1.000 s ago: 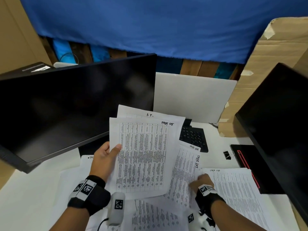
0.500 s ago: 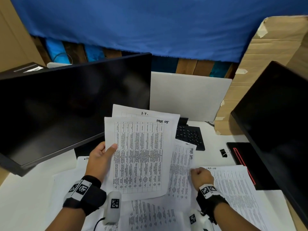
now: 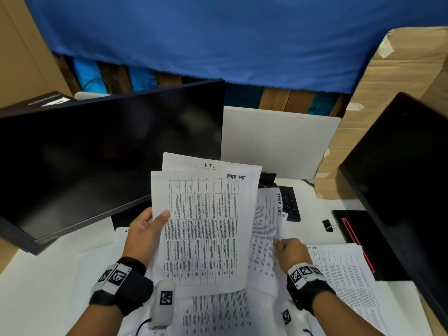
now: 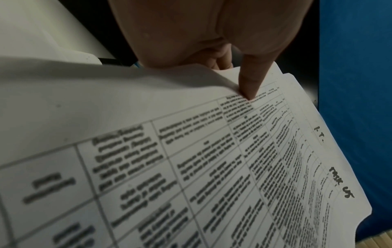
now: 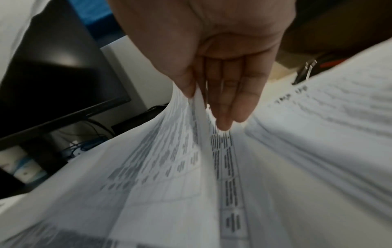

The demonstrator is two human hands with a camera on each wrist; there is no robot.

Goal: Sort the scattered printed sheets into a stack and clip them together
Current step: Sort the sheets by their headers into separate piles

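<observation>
My left hand holds a small stack of printed sheets upright above the desk, thumb pressed on the front page, fingers behind. The top page carries a table and the handwritten "TASK US". My right hand pinches the edge of another printed sheet between thumb and fingers and lifts it off the desk, just right of the held stack. More printed sheets lie on the white desk at right and below. A black binder clip lies on the desk beyond the right hand.
A dark monitor leans at left. Another dark screen stands at right, with a black pad with red trim below it. Behind the sheets are a black keyboard, a white board, cardboard and blue cloth.
My right hand has gripped the sheet marked "TASK LIST" at its edge and raised it off the desk, toward the stack in my left hand. The left hand has barely moved.
</observation>
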